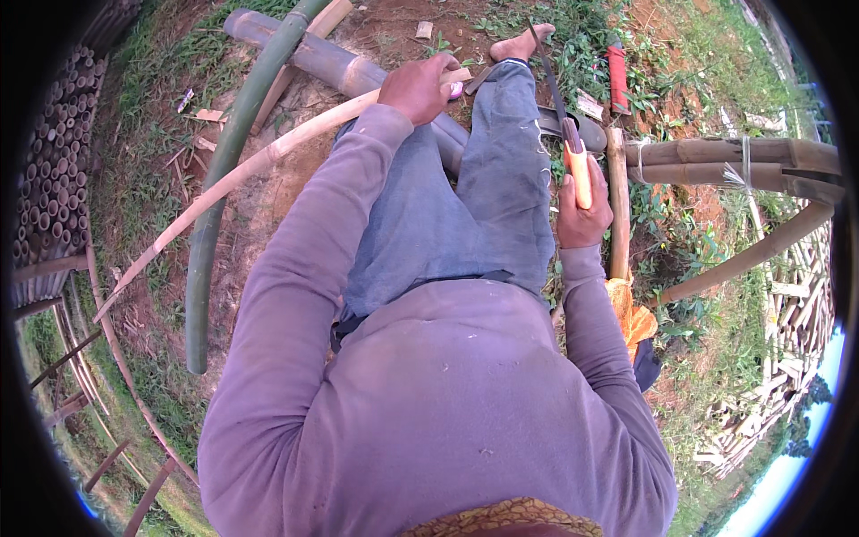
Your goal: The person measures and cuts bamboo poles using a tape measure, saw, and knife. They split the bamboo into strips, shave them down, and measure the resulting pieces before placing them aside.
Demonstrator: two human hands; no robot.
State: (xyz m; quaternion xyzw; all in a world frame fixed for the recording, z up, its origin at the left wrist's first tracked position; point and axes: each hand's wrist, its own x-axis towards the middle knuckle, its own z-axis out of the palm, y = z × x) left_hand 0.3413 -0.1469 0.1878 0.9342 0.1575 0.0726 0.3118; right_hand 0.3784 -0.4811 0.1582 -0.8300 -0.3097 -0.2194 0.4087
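Observation:
My left hand (416, 89) is closed around a long pale bamboo strip (277, 150) near its upper right end. From there the strip slopes down to the left, crossing over a thick green bamboo pole (234, 166). Beneath my left hand, a grey bamboo log (335, 67) lies slanting across the ground and passes by my legs. In my right hand (586, 215), beside my right knee, is a long-bladed knife (580, 179), gripped by its orange handle. Its narrow dark blade points upward and away, ending near my bare foot (522, 45). The blade is apart from the strip.
Bamboo rails (707, 152) tied together stand at the right, beside an upright pole (617, 206). An orange bag (633, 313) sits by my right forearm. Farther off are a red-wrapped object (617, 80), stacked bamboo tubes (58, 161) at left and piled split pieces (792, 331) at right.

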